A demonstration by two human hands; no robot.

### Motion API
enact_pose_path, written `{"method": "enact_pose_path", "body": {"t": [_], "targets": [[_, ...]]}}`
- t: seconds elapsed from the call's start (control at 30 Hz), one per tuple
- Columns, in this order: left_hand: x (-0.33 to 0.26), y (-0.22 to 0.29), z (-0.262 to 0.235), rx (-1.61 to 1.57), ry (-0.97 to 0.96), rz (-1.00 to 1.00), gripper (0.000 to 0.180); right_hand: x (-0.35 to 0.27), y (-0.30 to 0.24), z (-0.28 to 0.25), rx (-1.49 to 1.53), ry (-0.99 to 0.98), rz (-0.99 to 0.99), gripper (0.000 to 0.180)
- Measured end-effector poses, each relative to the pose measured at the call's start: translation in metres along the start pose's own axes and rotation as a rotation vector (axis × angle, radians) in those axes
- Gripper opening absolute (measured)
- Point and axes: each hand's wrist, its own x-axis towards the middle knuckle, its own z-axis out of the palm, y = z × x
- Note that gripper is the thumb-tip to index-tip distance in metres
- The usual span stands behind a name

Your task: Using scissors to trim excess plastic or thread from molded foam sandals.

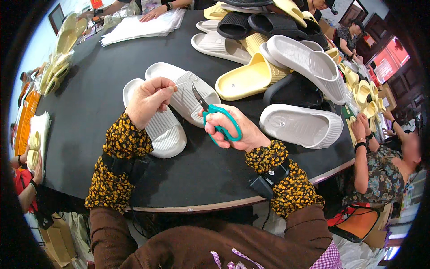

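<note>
My right hand (248, 131) grips a pair of scissors (218, 109) with teal handles, its fingers through the loops and the dark blades pointing up and to the left. Just left of the blade tips, my left hand (150, 99) pinches a thin white strand (180, 84) between thumb and fingers. Two pale grey slide slippers lie on the black table (192, 175) below my hands. One grey slipper (168, 131) is partly covered by my left hand. The other grey slipper (190, 92) lies slanted behind the scissors.
A pile of grey, black and yellow slippers (244, 80) fills the table's right and far side, with a grey slipper (300, 125) at its near edge. White plastic sheets (139, 28) lie at the far left. Co-workers (380, 166) handle yellow slippers around the table.
</note>
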Motion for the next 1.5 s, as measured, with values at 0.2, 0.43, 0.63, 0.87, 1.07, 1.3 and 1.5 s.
{"method": "enact_pose_path", "body": {"t": [0.2,0.43,0.63,0.87,1.07,1.3,1.5], "targets": [[-0.014,0.012,0.0,-0.113,0.007,0.084,0.013,0.001,0.001,-0.001,0.004,0.036,-0.035,0.03],[-0.058,0.056,0.005,-0.027,0.044,0.284,0.015,-0.001,0.001,-0.008,-0.012,0.083,-0.029,0.03],[-0.128,0.064,-0.018,-0.02,0.083,0.634,0.013,0.007,0.006,-0.006,-0.056,0.108,-0.024,0.035],[-0.228,0.023,-0.099,-0.068,0.628,0.53,0.022,0.001,0.002,-0.011,-0.095,0.164,-0.049,0.037],[-0.352,-0.098,-0.222,-0.171,1.523,0.247,0.022,-0.001,0.008,-0.002,-0.138,0.153,-0.045,0.037],[-0.499,-0.289,-0.241,0.335,1.682,-0.322,0.022,0.003,0.009,-0.003,-0.124,0.166,-0.046,0.039],[-0.481,-0.301,-0.253,-0.099,1.817,-0.428,0.03,0.004,0.006,-0.004,-0.115,0.165,-0.016,0.038]]}}
